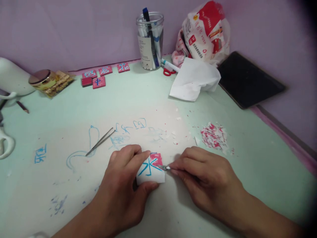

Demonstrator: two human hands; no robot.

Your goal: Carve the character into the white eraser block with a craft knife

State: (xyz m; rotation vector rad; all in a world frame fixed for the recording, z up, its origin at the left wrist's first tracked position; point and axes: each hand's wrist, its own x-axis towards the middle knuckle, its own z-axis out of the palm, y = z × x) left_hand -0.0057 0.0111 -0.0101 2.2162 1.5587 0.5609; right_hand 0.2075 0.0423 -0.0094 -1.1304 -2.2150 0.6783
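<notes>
A small white tile point(153, 177) with a blue drawn character lies on the table in front of me, its upper right corner showing red where the white surface is gone. My left hand point(126, 178) grips the tile, fingers along the far edge and thumb at the near edge. Pinched in my right hand point(205, 175) is a craft knife point(166, 168), its blade touching the red part beside the blue strokes. Left of the tile lies a pair of metal tweezers point(100, 141). To the right is a pile of red and white shavings point(214, 137).
Several red tiles point(99, 82) with characters sit at the back left, near a gold-lidded jar point(42, 77) and a white jug point(13, 79). At the back stand a glass jar of pens point(146, 49), red scissors point(168, 72), crumpled paper point(194, 81), a plastic bag point(206, 33) and a black tablet point(250, 79).
</notes>
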